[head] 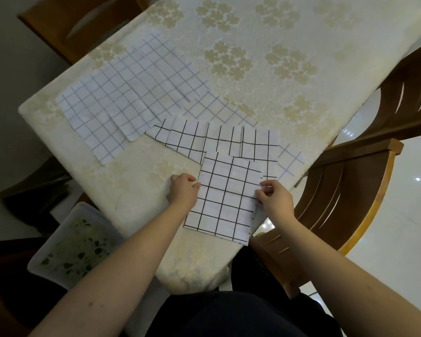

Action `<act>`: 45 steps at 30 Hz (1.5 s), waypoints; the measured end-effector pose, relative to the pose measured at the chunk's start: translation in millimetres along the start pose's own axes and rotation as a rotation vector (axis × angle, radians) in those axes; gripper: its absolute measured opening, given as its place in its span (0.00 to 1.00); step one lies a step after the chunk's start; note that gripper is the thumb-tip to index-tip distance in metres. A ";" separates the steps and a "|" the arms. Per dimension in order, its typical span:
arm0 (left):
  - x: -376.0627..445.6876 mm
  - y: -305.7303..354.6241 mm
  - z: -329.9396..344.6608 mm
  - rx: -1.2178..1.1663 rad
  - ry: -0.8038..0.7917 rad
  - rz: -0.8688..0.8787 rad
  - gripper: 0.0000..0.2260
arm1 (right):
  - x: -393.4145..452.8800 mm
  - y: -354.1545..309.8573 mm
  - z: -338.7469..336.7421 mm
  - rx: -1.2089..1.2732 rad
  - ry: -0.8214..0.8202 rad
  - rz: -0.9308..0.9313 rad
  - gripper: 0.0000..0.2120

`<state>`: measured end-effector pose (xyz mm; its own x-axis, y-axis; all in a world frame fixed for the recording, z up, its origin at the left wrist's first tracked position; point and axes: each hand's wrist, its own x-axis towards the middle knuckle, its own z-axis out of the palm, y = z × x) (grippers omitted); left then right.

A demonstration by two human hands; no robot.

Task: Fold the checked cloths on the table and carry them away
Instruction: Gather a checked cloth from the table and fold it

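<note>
Already folded into a neat rectangle, a black-checked cloth (225, 198) lies at the near corner of the table (141, 190), its lower end jutting past the table's right-hand edge, as a person squares it up. The left hand (183, 190) grips the cloth's left edge with curled fingers, while the right hand (274, 197) pinches the right edge between thumb and fingertips. The fabric looks thin, light and limp, likely to sag or slip open if lifted by one side, so a hold on both long edges, or a flat palm beneath the stack, seems the safest way to carry it. Behind it, more black-checked cloths (219, 139) overlap in a row, and paler blue-checked cloths (131, 93) fan out towards the table's left edge. How many layers each holds cannot be told. One blue-checked piece (291, 159) at the right-hand edge is mostly covered. A wooden chair (350, 186) stands just beside that edge, and a patterned cushion (75, 242) sits low on the left, partly cut off by the forearm.
</note>
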<state>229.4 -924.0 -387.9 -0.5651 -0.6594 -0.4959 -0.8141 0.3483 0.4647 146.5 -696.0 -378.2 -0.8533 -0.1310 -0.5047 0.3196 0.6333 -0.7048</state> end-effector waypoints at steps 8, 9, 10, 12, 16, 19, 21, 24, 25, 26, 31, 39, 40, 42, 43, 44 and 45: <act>-1.2 12.1 3.8 0.039 0.042 -0.055 0.06 | -14.2 -2.8 2.7 -0.140 0.104 -0.060 0.09; -1.7 11.7 4.8 0.052 0.049 -0.044 0.06 | -18.9 -4.3 5.9 -0.187 0.116 -0.090 0.09; -2.3 10.7 5.9 0.062 0.056 -0.032 0.06 | -24.4 -5.3 10.3 -0.245 0.125 -0.135 0.10; -3.1 9.4 7.9 0.073 0.070 -0.006 0.06 | -36.5 -4.1 22.0 -0.388 0.129 -0.295 0.12; -3.3 6.6 9.3 0.085 0.085 0.010 0.07 | -54.4 0.3 53.3 -0.591 0.026 -0.622 0.22; -4.9 6.6 9.0 0.115 0.094 0.043 0.08 | -57.0 8.1 69.1 -0.780 -0.152 -0.660 0.31; -6.8 6.3 8.5 0.152 0.100 0.069 0.09 | -56.1 15.1 72.2 -0.875 -0.228 -0.640 0.34; -8.0 5.8 6.9 0.187 0.100 0.094 0.10 | -55.4 19.6 68.6 -0.947 -0.280 -0.621 0.37; -7.6 6.0 6.5 0.196 0.095 0.098 0.10 | -54.6 20.2 66.0 -0.959 -0.307 -0.607 0.39; -7.7 6.5 5.9 0.202 0.087 0.099 0.10 | -54.8 20.5 62.2 -0.969 -0.332 -0.583 0.41; -8.6 14.2 4.1 0.275 0.050 0.081 0.13 | -58.0 22.3 46.9 -1.024 -0.396 -0.489 0.44; 14.5 28.7 -15.9 0.042 -0.123 0.037 0.13 | -52.2 15.2 42.1 -1.027 -0.498 -0.428 0.42; 15.7 30.8 -19.6 0.018 -0.149 0.053 0.14 | -51.7 14.3 41.4 -1.028 -0.511 -0.422 0.41; 16.5 34.8 -27.5 -0.016 -0.193 0.088 0.14 | -51.3 13.7 40.4 -1.026 -0.529 -0.415 0.41; 17.9 36.1 -30.9 -0.041 -0.211 0.098 0.14 | -51.5 13.0 39.9 -1.023 -0.533 -0.416 0.41; 19.6 37.0 -33.9 -0.072 -0.230 0.106 0.14 | -51.9 12.1 39.6 -1.024 -0.534 -0.417 0.40; 21.1 38.0 -36.2 -0.102 -0.250 0.113 0.14 | -52.4 11.1 39.2 -1.030 -0.530 -0.419 0.40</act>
<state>191.4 -948.8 -354.1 -0.6773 -0.4315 -0.5959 -0.7335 0.3328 0.5927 211.0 -712.0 -379.1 -0.4628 -0.6098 -0.6434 -0.6173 0.7426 -0.2598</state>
